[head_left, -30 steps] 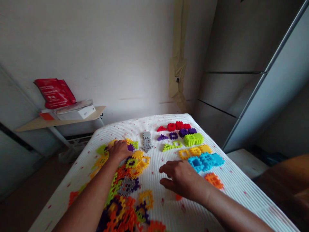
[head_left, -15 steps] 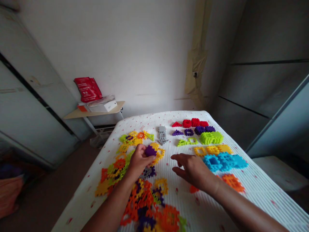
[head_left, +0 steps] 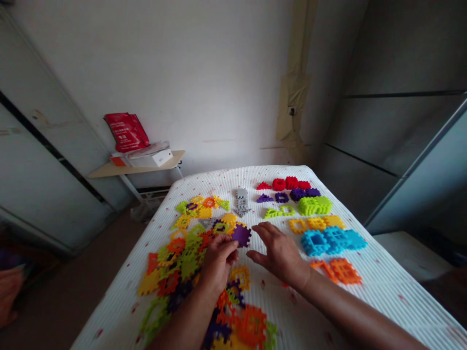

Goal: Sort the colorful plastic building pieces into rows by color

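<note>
**Left hand (head_left: pixel 218 265) pinching purple tile (head_left: pixel 241 235), right hand (head_left: pixel 279 253) open**

Left hand is half-clenched, fingers gripping the tile by one edge, tile sticking out past my fingertips. Right hand is released and empty, fingers spread, just beside the tile on its right. Can't tell if it touches anything.

Using the grey stacked piece (head_left: pixel 241 201) as reference: the tile sits just below it, towards me. Mixed heap of interlocking tiles (head_left: pixel 178 262) lies left of and below it. Right of it, colours lie in groups: red pieces (head_left: pixel 284 183), lime block (head_left: pixel 314 205), yellow tiles (head_left: pixel 315 223), blue block (head_left: pixel 321 241), orange tiles (head_left: pixel 345 271). All on a white ribbed mattress cover (head_left: pixel 292 301).
</note>
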A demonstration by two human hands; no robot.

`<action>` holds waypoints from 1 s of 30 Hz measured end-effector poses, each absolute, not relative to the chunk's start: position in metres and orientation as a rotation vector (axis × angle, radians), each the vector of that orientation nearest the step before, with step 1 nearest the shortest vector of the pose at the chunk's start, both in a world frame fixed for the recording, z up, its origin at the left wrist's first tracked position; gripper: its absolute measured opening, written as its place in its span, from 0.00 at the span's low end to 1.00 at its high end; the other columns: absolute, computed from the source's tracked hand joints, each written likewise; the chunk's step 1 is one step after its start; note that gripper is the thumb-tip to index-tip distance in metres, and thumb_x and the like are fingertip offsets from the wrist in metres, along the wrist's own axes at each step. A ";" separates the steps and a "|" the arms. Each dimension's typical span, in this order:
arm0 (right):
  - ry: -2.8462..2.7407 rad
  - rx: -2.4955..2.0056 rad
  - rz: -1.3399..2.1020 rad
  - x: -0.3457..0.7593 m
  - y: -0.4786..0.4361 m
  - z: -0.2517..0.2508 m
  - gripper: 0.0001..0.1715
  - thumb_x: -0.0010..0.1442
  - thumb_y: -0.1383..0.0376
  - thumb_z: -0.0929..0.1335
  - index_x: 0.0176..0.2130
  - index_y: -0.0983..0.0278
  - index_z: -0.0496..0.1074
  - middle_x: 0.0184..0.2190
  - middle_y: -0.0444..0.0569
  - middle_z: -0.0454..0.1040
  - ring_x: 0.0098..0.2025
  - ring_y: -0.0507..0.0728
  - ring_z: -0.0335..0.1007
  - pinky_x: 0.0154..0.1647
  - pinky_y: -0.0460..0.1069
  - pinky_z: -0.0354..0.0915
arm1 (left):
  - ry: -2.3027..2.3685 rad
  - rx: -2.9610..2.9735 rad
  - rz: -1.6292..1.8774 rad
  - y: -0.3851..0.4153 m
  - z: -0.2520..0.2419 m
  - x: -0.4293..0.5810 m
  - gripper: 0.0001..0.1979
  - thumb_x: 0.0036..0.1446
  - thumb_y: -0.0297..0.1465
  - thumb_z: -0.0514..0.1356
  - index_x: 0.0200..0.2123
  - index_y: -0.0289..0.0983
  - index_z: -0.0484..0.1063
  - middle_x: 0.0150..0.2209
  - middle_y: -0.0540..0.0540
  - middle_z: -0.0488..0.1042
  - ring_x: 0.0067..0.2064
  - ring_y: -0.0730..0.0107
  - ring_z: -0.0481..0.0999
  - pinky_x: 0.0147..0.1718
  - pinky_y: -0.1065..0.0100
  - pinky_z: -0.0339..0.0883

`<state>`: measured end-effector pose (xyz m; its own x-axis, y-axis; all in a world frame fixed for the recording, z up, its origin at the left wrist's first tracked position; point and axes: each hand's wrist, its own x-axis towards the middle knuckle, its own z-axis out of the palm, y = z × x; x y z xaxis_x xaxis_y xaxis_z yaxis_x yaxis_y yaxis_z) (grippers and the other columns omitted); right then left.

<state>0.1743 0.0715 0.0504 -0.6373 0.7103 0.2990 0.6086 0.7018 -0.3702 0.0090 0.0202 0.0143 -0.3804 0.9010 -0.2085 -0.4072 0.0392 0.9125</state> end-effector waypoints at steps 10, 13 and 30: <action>-2.438 -1.047 0.415 0.172 0.068 0.049 0.27 0.49 0.61 0.71 0.49 0.64 0.65 0.46 0.54 0.67 0.47 0.60 0.65 0.45 0.52 0.65 | 1.242 0.623 1.548 0.010 0.014 0.033 0.16 0.41 0.34 0.65 0.23 0.39 0.58 0.14 0.58 0.63 0.17 0.80 0.60 0.18 0.76 0.50; -2.455 -1.064 0.436 0.173 0.067 0.053 0.25 0.50 0.61 0.71 0.47 0.64 0.65 0.43 0.52 0.68 0.45 0.59 0.64 0.44 0.52 0.64 | 1.233 0.633 1.536 0.011 0.011 0.036 0.16 0.41 0.35 0.65 0.23 0.39 0.58 0.14 0.58 0.62 0.17 0.80 0.58 0.18 0.76 0.49; -2.750 -0.785 0.239 0.187 0.077 0.070 0.24 0.50 0.63 0.71 0.46 0.64 0.65 0.42 0.52 0.68 0.43 0.59 0.63 0.43 0.52 0.61 | 1.486 0.927 1.268 0.009 0.007 0.019 0.20 0.44 0.48 0.63 0.23 0.38 0.64 0.16 0.57 0.55 0.19 0.78 0.53 0.18 0.74 0.46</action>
<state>0.1872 0.0772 0.0705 -0.8164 0.5368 0.2131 0.4920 0.8396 -0.2302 0.0191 0.0088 0.0069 -0.2718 0.9456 -0.1788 -0.0278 0.1780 0.9836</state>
